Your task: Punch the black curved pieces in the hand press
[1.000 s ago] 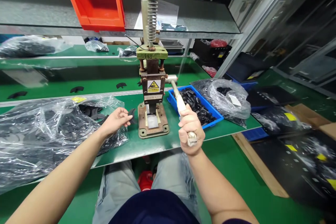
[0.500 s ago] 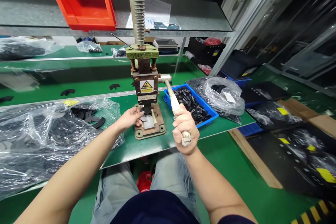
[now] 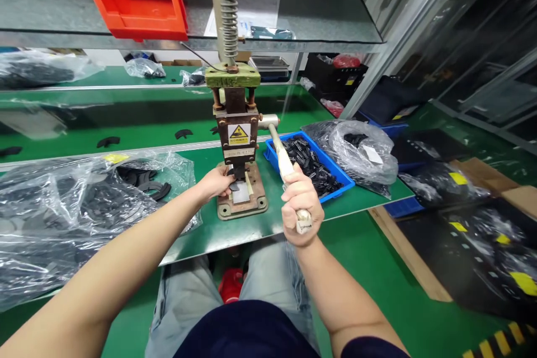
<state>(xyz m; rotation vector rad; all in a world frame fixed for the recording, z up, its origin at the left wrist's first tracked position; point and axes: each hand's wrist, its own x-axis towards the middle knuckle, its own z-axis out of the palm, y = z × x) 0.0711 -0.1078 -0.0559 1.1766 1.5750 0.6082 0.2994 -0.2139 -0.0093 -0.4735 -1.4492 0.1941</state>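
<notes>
A hand-operated press (image 3: 238, 117) with a spring on top stands on the green bench. My right hand (image 3: 302, 207) is wrapped round its lever handle (image 3: 283, 159), which is bound in whitish tape and points toward me. My left hand (image 3: 218, 182) is at the press base, fingers pinched on a small dark curved piece (image 3: 234, 185) under the ram. Most of that piece is hidden by the fingers and the ram. A pale metal plate (image 3: 240, 194) lies on the press base just in front of it.
Right of the press, a blue tray (image 3: 342, 185) holds many small black parts, with a clear plastic bag (image 3: 361, 151) behind it. On the left lies a large plastic bag (image 3: 84, 224) of dark curved pieces. A red bin (image 3: 145, 25) sits on the shelf above.
The view has shifted slightly, so the press appears a little further right. My left hand stays pinched at the press base and my right hand keeps its grip on the lever.
</notes>
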